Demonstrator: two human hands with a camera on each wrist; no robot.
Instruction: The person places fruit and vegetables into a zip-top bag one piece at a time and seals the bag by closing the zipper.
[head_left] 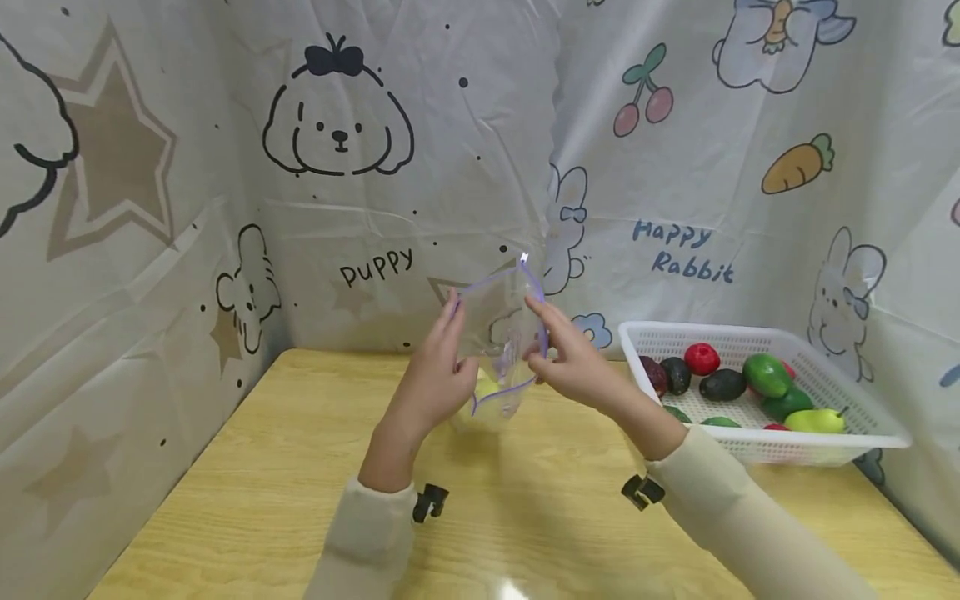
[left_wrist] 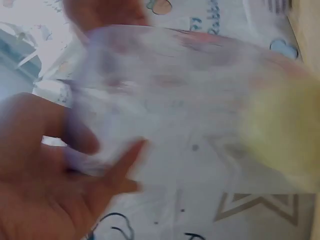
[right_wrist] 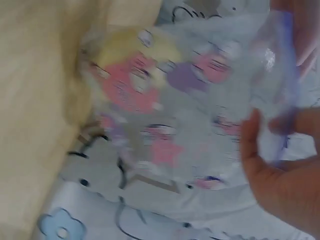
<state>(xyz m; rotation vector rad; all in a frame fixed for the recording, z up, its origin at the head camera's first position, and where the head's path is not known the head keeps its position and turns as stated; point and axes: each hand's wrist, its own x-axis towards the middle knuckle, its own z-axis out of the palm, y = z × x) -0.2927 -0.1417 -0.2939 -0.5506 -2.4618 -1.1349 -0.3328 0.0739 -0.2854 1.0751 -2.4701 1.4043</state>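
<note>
A clear zip bag [head_left: 491, 312] with a purple-edged mouth is held up over the table, its mouth spread between both hands. My left hand [head_left: 437, 371] holds the left side of the mouth, fingers pointing up and thumb apart from them. On the opposite side, my right hand [head_left: 573, 358] pinches the purple rim between thumb and fingers. A pale yellow roundish thing [left_wrist: 285, 130] sits at the bottom of the bag; its kind is too blurred to tell. Pink and purple cartoon prints [right_wrist: 165, 150] cover the bag's side in the right wrist view.
At the right of the wooden table [head_left: 300, 492] stands a white plastic basket [head_left: 757, 450]. It holds several fruits and vegetables, among them a yellow-green pear [head_left: 813, 421], a dark avocado [head_left: 722, 385] and a red one [head_left: 702, 359]. A printed cloth [head_left: 465, 150] hangs behind and along the sides.
</note>
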